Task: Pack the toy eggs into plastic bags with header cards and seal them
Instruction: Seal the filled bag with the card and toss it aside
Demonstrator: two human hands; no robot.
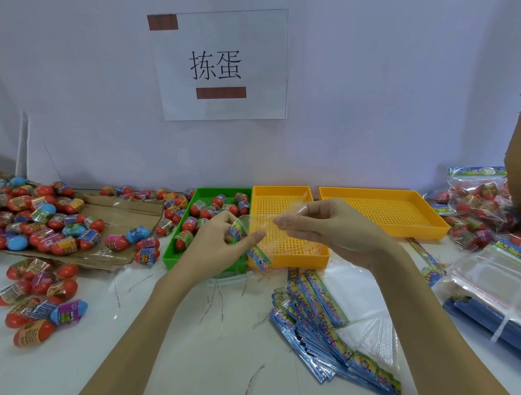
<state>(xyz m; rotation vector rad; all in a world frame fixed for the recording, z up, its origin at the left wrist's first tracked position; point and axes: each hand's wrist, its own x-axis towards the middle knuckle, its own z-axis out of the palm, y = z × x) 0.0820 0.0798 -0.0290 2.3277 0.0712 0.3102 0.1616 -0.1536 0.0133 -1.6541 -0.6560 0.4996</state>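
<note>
Fingers of the left hand [222,237] were curled round the header-card end of a clear plastic bag [264,223], pinching the printed header card [257,255] between thumb and forefingers, so that the card hung down toward the near rim of the yellow tray [288,263]. Opposite, the right hand [322,224] pinched the bag's other edge, thumb against fingertips, and the film was stretched between the two hands above that tray. No egg showed inside the bag.

As I judged it, the step in hand was opening the bag's mouth. Done well, each hand would grip only one layer of film and draw it apart gently, keeping the card flat and uncreased, with the mouth turned toward the green tray [178,253] so eggs could be dropped in without reaching.

Toy eggs [208,212] lay in the green tray just left of the hands; more were heaped on flattened cardboard [127,213] and loose on the table [158,363] to the far left. Spare bags with cards [319,322] were fanned out near the right forearm, and filled bags [478,201] were stacked at the far right beside a second yellow tray [431,226].

On the wall, a paper sign [222,65] read "拣蛋", with two lines blocked out in red-brown. Print on the egg wrappers and header cards was too small to read.
</note>
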